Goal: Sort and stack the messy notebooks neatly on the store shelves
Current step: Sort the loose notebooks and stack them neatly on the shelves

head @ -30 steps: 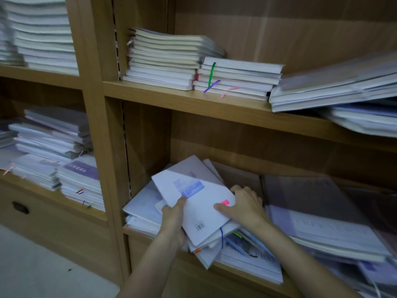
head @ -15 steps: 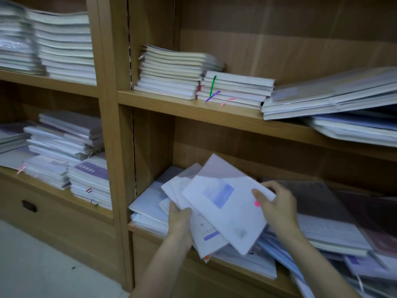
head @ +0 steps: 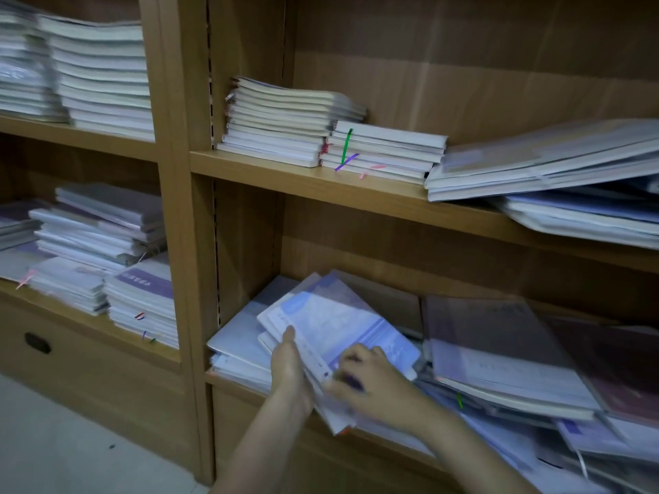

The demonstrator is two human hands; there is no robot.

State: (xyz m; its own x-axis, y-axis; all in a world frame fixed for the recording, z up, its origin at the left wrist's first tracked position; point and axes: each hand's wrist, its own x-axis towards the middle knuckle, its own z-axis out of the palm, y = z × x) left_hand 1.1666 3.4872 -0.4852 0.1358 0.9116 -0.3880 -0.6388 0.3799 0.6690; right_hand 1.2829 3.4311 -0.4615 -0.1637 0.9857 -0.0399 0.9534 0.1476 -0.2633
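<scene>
A bundle of white and lilac notebooks (head: 338, 322) lies tilted on the lower shelf (head: 228, 380) of the middle bay. My left hand (head: 289, 369) grips the bundle's left edge, thumb on top. My right hand (head: 371, 383), blurred, has its fingers curled on the bundle's near edge. Under the bundle lie flat white notebooks (head: 239, 344). To the right sprawls a messy pile of larger grey and purple notebooks (head: 499, 354), some hanging over the shelf edge.
The shelf above carries a neat stack (head: 278, 126), a smaller stack with coloured ribbons (head: 385, 151) and a slanted pile (head: 542, 165). The left bay holds several stacks (head: 100, 226). A drawer handle (head: 37, 343) sits below; pale floor (head: 71, 440) lies at left.
The top white notebook has come down onto the bundle. My right hand moved from the notebook's far right edge to the bundle's near edge. My left hand kept its grip.
</scene>
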